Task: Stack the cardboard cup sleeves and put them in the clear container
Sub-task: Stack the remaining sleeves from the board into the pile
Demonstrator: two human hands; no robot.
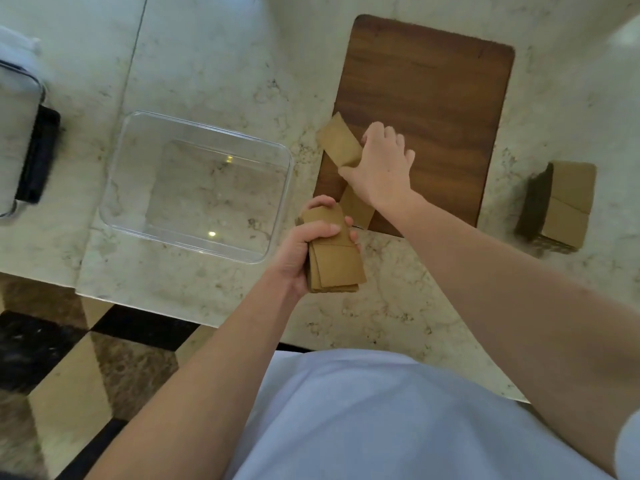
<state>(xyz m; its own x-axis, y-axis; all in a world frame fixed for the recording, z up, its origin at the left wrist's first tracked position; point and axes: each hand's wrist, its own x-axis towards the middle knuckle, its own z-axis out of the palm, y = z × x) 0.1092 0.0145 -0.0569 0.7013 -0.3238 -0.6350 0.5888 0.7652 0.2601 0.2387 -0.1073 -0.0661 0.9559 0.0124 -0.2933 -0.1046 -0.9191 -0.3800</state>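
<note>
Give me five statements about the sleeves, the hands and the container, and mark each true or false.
1. The clear container has no sleeves in it. True.
2. The left hand holds a stack of sleeves. True.
3. The right hand is empty. False: it grips a single sleeve.
4. The wooden board lies inside the container. False: it lies on the counter, to the right of the container.
5. Another pile of sleeves sits on the counter, right of the board. True.

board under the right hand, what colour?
Dark brown wood grain, per the head view: the board lies on pale marble under the right hand.
</note>
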